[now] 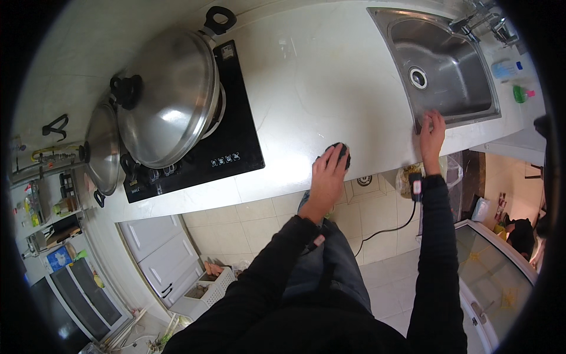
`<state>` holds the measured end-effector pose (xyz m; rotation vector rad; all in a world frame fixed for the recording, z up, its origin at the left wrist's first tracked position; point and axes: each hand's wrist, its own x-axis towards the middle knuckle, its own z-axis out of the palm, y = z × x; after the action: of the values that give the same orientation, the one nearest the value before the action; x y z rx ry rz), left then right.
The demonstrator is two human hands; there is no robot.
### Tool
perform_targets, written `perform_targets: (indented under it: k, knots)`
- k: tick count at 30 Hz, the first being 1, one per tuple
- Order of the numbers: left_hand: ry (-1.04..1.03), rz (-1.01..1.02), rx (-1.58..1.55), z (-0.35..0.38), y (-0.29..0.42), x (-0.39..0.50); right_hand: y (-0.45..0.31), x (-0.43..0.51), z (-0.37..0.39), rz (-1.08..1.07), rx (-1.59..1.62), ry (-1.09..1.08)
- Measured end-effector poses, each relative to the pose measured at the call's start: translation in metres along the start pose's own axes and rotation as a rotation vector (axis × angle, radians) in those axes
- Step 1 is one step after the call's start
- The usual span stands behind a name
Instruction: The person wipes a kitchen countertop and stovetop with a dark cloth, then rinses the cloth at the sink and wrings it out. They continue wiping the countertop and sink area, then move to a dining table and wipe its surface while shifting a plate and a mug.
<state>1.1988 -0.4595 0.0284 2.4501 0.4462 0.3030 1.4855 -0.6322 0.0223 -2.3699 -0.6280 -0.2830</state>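
My left hand point(328, 170) presses a dark cloth or scrubbing pad point(346, 162) onto the white countertop point(305, 88), close to its front edge. Most of the pad is hidden under my fingers. Further right, my right hand point(432, 135) is at the front left corner of the stainless steel sink point(460, 118). Its fingers are slightly bent and a little apart, with nothing visible in them; whether they touch the rim cannot be told. The sink's drain point(418, 78) lies beyond that hand.
Left stands a black gas hob point(241, 150) bearing a large lidded steel wok point(172, 101); another lidded pan point(102, 146) is beside it. A faucet point(475, 22) and bottles point(506, 69) border the sink. Below hangs a black cable point(389, 230). A glass-panelled door point(495, 274) stands right.
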Motion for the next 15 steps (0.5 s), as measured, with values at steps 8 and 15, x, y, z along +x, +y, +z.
perform_targets:
  k: [8, 15]
  knots:
    - [0.509, -0.415, 0.303, -0.037, -0.103, 0.107, 0.053, 0.03, 0.036, 0.128, -0.462, -0.182]
    - [0.154, -0.267, 0.313, -0.001, -0.059, 0.203, 0.033, 0.024, 0.039, 0.124, -0.515, -0.062]
